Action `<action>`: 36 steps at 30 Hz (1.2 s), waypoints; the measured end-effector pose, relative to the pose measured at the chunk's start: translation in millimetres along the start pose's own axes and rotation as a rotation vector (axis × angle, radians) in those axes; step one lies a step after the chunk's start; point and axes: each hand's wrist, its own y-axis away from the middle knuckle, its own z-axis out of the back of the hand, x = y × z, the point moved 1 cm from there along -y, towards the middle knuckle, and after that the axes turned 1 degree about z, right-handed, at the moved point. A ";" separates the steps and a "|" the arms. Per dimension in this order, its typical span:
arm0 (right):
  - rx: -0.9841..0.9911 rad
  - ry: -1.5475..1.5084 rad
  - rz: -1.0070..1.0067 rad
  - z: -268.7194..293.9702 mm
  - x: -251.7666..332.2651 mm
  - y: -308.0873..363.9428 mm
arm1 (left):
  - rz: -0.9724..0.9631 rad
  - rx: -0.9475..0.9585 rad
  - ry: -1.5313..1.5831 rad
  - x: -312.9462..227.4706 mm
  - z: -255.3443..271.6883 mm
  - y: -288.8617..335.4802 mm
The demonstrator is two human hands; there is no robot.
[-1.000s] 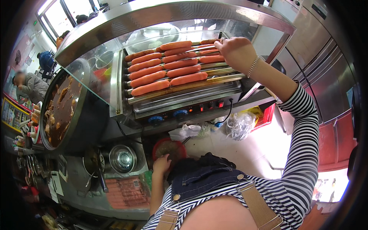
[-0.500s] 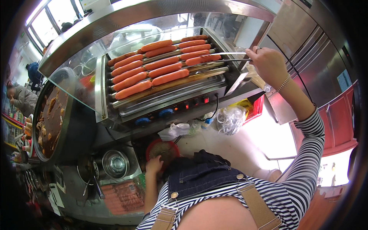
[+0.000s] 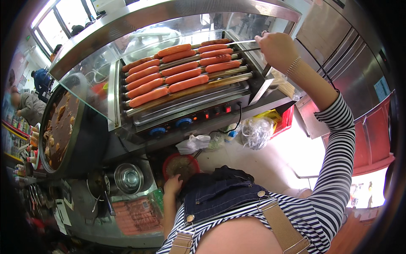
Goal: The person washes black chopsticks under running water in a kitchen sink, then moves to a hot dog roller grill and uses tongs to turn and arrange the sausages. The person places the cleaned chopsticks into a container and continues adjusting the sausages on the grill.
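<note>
My right hand [image 3: 277,50] is closed round a pair of thin metal tongs [image 3: 247,41] on the right side of a roller grill [image 3: 186,122]. The two arms of the tongs are spread and reach left to the far right sausages [image 3: 216,54]; whether they grip one cannot be made out. More red-orange sausages [image 3: 188,85] lie in rows across the rollers, some browned at the back. Low down, my left hand [image 3: 172,185] hangs beside a red basin [image 3: 164,166], its fingers loosely apart and nothing visible in them.
A large dark pot [image 3: 82,139] of brown liquid with chunks stands left of the grill. Below are a steel bowl [image 3: 128,178] and packed sausages [image 3: 137,215]. Glass panels and a metal frame [image 3: 169,12] surround the grill. Skewers [image 3: 284,86] and plastic bags [image 3: 256,134] are at right.
My right hand has moved up and left, taking the tongs from the nearest right sausage to those farther back. That sausage now lies on the rollers without the tongs. My left hand barely shifts.
</note>
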 end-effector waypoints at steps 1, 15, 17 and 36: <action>-0.007 0.007 0.029 -6.3 2.8 -7.1 | 0.015 0.002 0.002 2.3 -2.9 3.8; -0.011 -0.025 0.006 23.3 -6.1 43.3 | 0.042 0.013 0.044 16.5 -17.6 7.8; -0.052 -0.058 0.020 32.7 -8.2 67.9 | 0.035 0.051 0.031 16.5 -18.0 1.3; -0.172 -0.254 0.005 38.7 19.8 49.5 | -0.052 0.004 -0.028 4.6 -15.9 -14.4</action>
